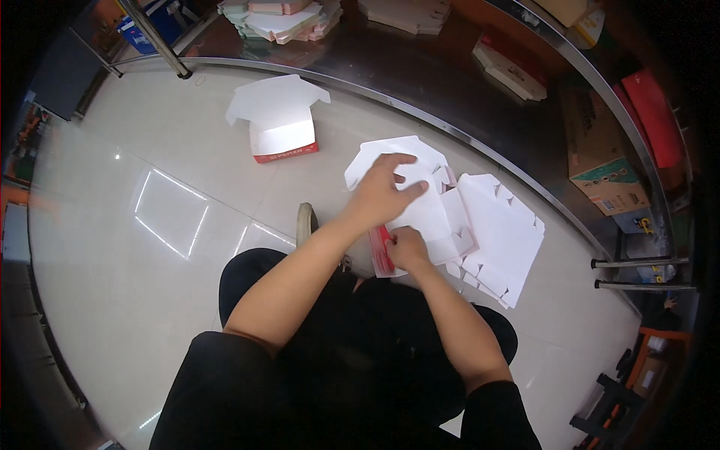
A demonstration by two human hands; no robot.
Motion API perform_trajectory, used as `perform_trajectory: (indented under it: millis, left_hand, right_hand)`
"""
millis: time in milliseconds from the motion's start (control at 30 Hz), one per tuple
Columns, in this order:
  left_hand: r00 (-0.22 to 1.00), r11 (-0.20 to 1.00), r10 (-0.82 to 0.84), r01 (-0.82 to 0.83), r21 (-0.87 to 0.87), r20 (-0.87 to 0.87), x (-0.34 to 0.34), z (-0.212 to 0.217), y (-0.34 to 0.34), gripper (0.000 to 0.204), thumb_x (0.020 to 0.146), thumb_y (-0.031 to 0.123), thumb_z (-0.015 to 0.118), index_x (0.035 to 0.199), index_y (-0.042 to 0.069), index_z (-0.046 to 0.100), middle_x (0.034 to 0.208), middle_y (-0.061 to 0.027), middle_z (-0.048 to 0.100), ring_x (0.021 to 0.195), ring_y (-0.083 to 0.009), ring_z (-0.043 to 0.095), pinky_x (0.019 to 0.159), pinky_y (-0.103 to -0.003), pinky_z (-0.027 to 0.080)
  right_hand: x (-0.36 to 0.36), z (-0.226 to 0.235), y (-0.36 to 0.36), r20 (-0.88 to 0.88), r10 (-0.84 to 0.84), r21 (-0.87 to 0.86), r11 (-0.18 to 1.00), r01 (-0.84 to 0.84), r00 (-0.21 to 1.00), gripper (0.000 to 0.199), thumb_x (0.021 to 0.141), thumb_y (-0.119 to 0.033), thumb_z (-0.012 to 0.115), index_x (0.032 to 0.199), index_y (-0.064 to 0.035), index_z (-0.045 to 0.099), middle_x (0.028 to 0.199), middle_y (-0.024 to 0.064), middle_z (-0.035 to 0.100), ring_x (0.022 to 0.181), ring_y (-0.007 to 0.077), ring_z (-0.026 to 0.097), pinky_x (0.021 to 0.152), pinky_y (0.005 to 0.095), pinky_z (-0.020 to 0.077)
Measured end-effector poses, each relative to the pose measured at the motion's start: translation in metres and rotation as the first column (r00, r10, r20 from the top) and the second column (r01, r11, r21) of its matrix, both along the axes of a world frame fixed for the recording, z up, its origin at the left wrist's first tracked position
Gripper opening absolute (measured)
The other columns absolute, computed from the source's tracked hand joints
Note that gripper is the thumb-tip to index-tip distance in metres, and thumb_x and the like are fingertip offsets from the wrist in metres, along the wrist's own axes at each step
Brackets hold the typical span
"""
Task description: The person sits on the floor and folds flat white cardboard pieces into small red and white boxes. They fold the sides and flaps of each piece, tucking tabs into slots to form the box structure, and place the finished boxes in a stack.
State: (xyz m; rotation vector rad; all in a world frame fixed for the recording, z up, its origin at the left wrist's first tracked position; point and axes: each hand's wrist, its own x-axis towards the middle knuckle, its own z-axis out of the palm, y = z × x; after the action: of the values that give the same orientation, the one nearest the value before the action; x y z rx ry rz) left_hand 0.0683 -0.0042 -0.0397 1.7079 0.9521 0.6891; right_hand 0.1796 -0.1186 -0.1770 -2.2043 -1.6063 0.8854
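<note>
In front of me is a partly folded carton box, white inside with a red printed side, its lid flap spread away from me. My right hand pinches the red side panel near my knees. Over the white inner face, my left hand has its thumb and fingers apart and holds nothing; whether it touches the card I cannot tell. To the right lies a stack of flat white carton blanks with slotted edges, partly under the box.
A folded box with raised white lid and red front stands on the tiled floor, farther left. Beyond is a low metal shelf holding stacks of flat cartons. A brown cardboard box sits at its right, near metal legs.
</note>
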Motion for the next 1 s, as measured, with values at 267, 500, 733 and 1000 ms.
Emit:
perform_trajectory:
  millis: [267, 500, 733, 1000]
  left_hand:
    - [0.91, 0.937, 0.349, -0.334, -0.104, 0.225, -0.034, 0.025, 0.025, 0.079, 0.084, 0.032, 0.079, 0.144, -0.002, 0.042, 0.135, -0.025, 0.054, 0.101, -0.0257, 0.067, 0.083, -0.035, 0.054]
    - [0.995, 0.964, -0.03, 0.003, -0.266, -0.097, -0.012, 0.022, -0.017, 0.08, 0.084, 0.048, 0.079, 0.137, -0.006, 0.053, 0.13, -0.0265, 0.062, 0.112, -0.0312, 0.066, 0.094, -0.038, 0.052]
    - [0.935, 0.945, -0.002, 0.118, -0.306, 0.354, -0.003, 0.032, -0.024, 0.064, 0.079, 0.017, 0.085, 0.134, -0.001, 0.059, 0.105, -0.008, 0.073, 0.094, -0.0146, 0.067, 0.086, -0.03, 0.055]
    - [0.951, 0.943, -0.3, 0.307, 0.131, -0.067, -0.008, 0.042, -0.04, 0.065, 0.079, 0.015, 0.079, 0.141, 0.006, 0.057, 0.109, -0.0182, 0.073, 0.097, -0.0172, 0.07, 0.088, -0.032, 0.055]
  right_hand:
    - [0.051, 0.095, 0.017, -0.635, -0.345, -0.051, 0.912, 0.408, 0.692, 0.025, 0.09, -0.022, 0.076, 0.085, 0.0016, 0.071, 0.074, 0.0052, 0.066, 0.067, 0.0105, 0.058, 0.061, 0.0283, 0.0466]
    - [0.046, 0.171, -0.016, -0.769, -0.187, 0.117, 0.899, 0.421, 0.612, 0.008, 0.094, -0.008, 0.07, 0.095, 0.0002, 0.069, 0.089, 0.0057, 0.07, 0.082, 0.012, 0.064, 0.076, 0.0279, 0.0515]
    - [0.047, 0.176, -0.016, -0.772, 0.016, 0.242, 0.932, 0.27, 0.635, 0.035, 0.09, -0.001, 0.071, 0.123, 0.0003, 0.062, 0.104, 0.0079, 0.07, 0.096, 0.0148, 0.064, 0.09, 0.0291, 0.0506]
    - [0.074, 0.204, -0.022, -0.823, -0.051, 0.421, 0.615, 0.667, 0.566, 0.048, 0.09, -0.01, 0.076, 0.131, 0.0064, 0.056, 0.107, 0.0129, 0.07, 0.093, 0.016, 0.067, 0.084, 0.0281, 0.0516]
